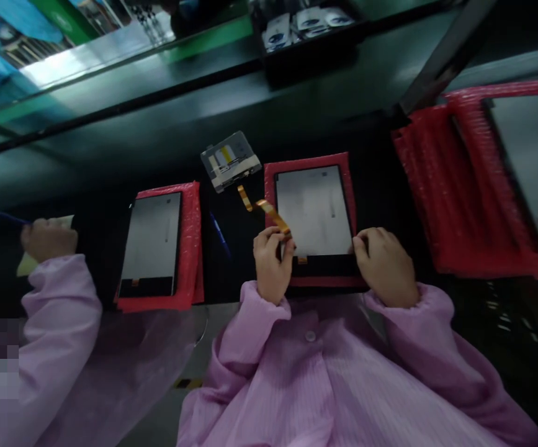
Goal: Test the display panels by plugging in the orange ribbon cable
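Note:
In front of me an LCD panel (pixel 313 208) with a silvery back and a black lower strip lies on red bubble wrap (pixel 350 186). My left hand (pixel 272 264) is closed in a pinch on an orange flex cable (pixel 273 216) above the panel's lower left part. The cable runs up toward a small metal-cased board (pixel 231 160) behind. At the panel's lower right edge, my right hand (pixel 386 266) has its fingers curled round the corner, thumb against it. A short orange tab (pixel 302 261) shows on the black strip.
To the left, another panel (pixel 151 242) rests on red wrap near a blue pen-like tool (pixel 221 234). A co-worker's hand (pixel 49 240) holds a thin blue tool beside yellow paper. Stacked red wraps (pixel 459 198) stand at right; a black bin (pixel 310 46) sits behind.

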A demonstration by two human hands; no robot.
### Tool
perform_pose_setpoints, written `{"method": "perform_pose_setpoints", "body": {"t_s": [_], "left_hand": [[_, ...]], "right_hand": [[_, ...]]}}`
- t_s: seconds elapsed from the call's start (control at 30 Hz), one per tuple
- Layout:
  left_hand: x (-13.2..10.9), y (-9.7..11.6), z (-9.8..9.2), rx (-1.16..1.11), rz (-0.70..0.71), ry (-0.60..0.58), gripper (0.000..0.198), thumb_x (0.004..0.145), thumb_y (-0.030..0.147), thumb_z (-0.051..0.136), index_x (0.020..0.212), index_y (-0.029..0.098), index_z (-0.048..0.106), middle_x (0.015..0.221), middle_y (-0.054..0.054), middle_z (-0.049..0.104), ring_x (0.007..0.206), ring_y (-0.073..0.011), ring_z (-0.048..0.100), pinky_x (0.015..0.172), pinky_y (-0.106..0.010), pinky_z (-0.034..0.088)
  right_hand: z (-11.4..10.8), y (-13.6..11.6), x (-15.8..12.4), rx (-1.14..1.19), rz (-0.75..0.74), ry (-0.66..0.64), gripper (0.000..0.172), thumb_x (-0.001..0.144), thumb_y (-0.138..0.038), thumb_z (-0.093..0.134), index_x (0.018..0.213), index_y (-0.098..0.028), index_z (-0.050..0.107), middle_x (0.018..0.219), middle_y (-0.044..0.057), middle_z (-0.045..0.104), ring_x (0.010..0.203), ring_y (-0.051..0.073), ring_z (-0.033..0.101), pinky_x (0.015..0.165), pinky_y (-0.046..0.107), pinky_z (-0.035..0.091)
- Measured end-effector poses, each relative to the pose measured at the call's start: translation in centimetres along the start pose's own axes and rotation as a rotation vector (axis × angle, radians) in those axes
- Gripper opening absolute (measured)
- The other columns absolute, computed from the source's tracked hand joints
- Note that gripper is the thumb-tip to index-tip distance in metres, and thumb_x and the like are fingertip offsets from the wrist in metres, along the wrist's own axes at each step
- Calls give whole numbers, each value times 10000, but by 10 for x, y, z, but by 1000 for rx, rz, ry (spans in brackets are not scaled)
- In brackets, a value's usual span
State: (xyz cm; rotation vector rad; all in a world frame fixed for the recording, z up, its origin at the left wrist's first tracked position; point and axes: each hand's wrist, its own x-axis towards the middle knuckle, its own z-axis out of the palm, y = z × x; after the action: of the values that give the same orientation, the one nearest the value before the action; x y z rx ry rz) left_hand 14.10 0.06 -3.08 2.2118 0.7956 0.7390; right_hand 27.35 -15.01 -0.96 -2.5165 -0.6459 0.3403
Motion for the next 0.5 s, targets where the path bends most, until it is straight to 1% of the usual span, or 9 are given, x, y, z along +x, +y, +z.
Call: {"method": "perform_pose_setpoints", "body": {"t_s": [0.07,0.17,0.27,0.33,0.4,0.43,0.47,0.5], "left_hand": [[0,-3,-2,-74,-47,7,160,893,300,552,884,162,633,1034,-99,593,1025,-210,553,917,-373,450],[-1,-6,-4,-142,-89,-20,191,901,332,533,953,181,638,1019,-77,597,995,-189,579,902,-347,462],[-3,-10,-5,-162,-95,-4,209,886,359,552,962,186,641,1021,-64,618,1016,-188,583,922,-341,458],[-4,-14,-5,-203,-134,27,233,875,389,560,935,178,639,1036,-64,630,1010,-191,592,909,-336,472],[-4,-18,-6,-283,-216,59,258,869,420,563,944,183,632,1060,-61,640,962,-187,612,859,-327,502],[-4,-19,-6,-325,-257,71,260,867,430,565,960,196,630,1060,-53,646,932,-184,622,832,-324,516],[-5,-20,-6,-354,-286,78,255,866,436,568,979,217,629,1053,-42,652,905,-181,628,815,-327,525],[-5,-21,-6,-366,-297,74,243,865,440,570,991,241,630,1046,-29,658,895,-182,631,814,-335,530]], "right_hand": [[-1,2,1,174,-18,22,164,842,-339,378,785,-207,456,859,107,566,890,269,540,809,424,413],[0,1,0,329,-41,15,221,891,-391,335,868,-208,457,827,61,568,793,202,565,749,346,455],[4,-4,-1,444,-81,30,230,852,-402,451,971,-206,431,912,38,556,846,164,563,754,286,475],[-2,-9,-3,501,-107,49,261,814,-354,518,1006,-213,410,957,26,529,870,150,543,761,272,474],[-24,-13,-5,552,-151,60,197,835,-294,496,998,-223,410,974,18,501,864,135,519,769,275,472],[-41,-14,-7,569,-174,60,157,856,-270,474,994,-227,413,988,19,489,868,130,506,787,285,472],[-61,-13,-10,577,-205,96,133,855,-259,483,969,-231,419,997,19,482,869,127,497,816,298,472],[-83,-11,-12,574,-216,144,152,828,-270,535,933,-235,431,981,17,482,856,131,490,826,316,480]]}}
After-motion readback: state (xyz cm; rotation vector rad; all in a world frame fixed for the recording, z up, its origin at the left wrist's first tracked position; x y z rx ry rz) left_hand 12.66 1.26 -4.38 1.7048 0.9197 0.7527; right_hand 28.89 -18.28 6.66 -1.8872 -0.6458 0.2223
